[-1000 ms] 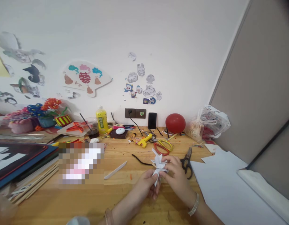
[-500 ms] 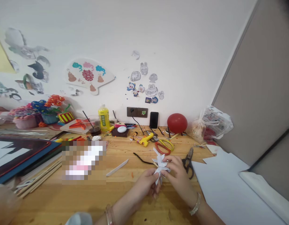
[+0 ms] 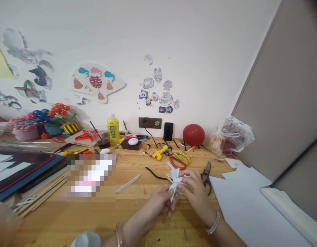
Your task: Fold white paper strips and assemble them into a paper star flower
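Between my two hands is a white folded-paper piece (image 3: 176, 179) with several pointed strips sticking out. My left hand (image 3: 163, 198) pinches its lower end between thumb and fingers. From the right, my right hand (image 3: 193, 187) grips the paper's side with thumb and fingertips. A thin pale stick shows at the paper's left edge, partly hidden. Just behind lie red-handled scissors (image 3: 177, 161), and dark-handled scissors (image 3: 206, 176) rest right of my right hand. A black pipe cleaner (image 3: 155, 174) and a loose white paper strip (image 3: 127, 183) lie to the left.
White paper sheets (image 3: 245, 199) cover the table's right side. A yellow glue gun (image 3: 160, 153), a red balloon (image 3: 193, 134), a phone (image 3: 169, 131) and a yellow bottle (image 3: 113, 128) stand toward the wall. Wooden sticks (image 3: 46, 193) lie at left.
My right fingers have shifted slightly along the paper piece. Both hands keep hold of it, and the view has moved a little.
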